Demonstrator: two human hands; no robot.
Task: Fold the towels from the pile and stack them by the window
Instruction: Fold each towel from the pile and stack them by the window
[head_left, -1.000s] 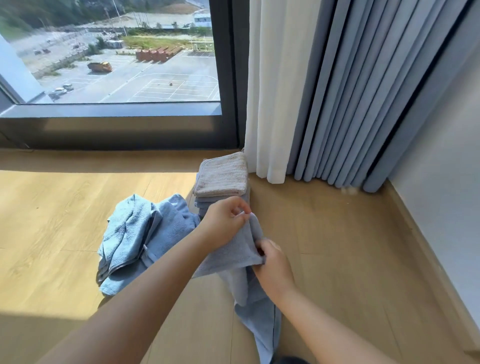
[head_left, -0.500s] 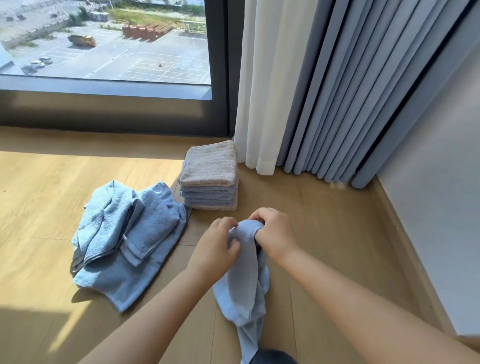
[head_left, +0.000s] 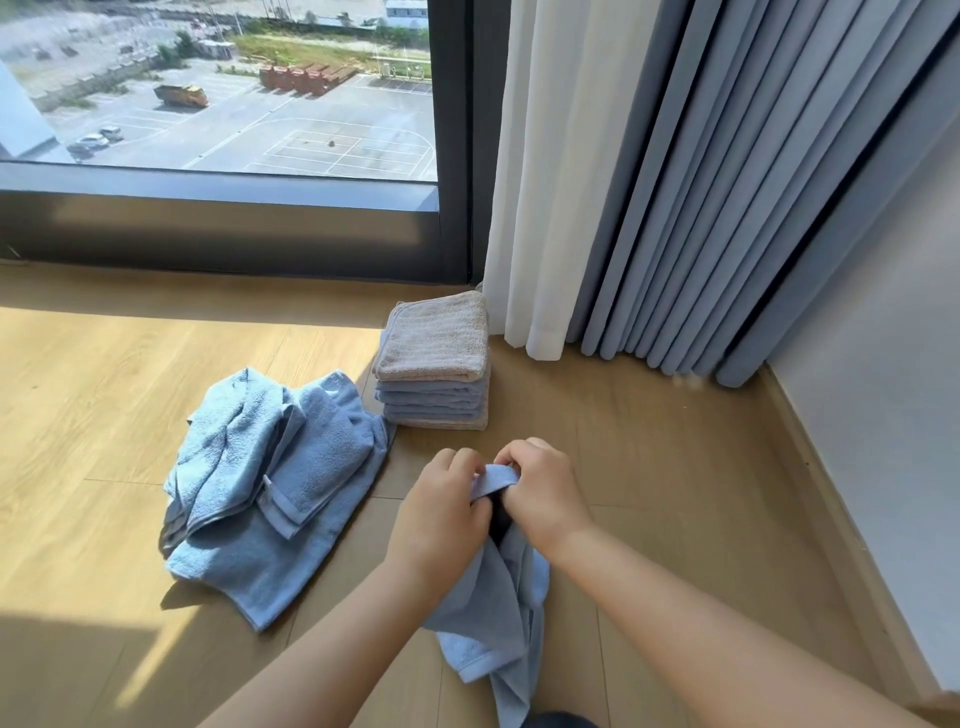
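A light blue towel (head_left: 493, 608) hangs bunched between my hands above the wooden floor. My left hand (head_left: 439, 519) and my right hand (head_left: 543, 491) both pinch its top edge, knuckles close together. To the left lies a loose pile of blue towels (head_left: 275, 488). Behind my hands, by the window, stands a neat stack of folded towels (head_left: 436, 364) with a beige one on top and several blue ones below.
The dark window frame (head_left: 234, 234) runs along the back. A white sheer curtain (head_left: 545, 182) and grey-blue drapes (head_left: 727, 182) hang to the floor right of the stack. A white wall with a baseboard (head_left: 831, 493) closes the right side.
My hands came together at the towel's top edge and lowered toward me. The towel now hangs bunched instead of stretched between them.
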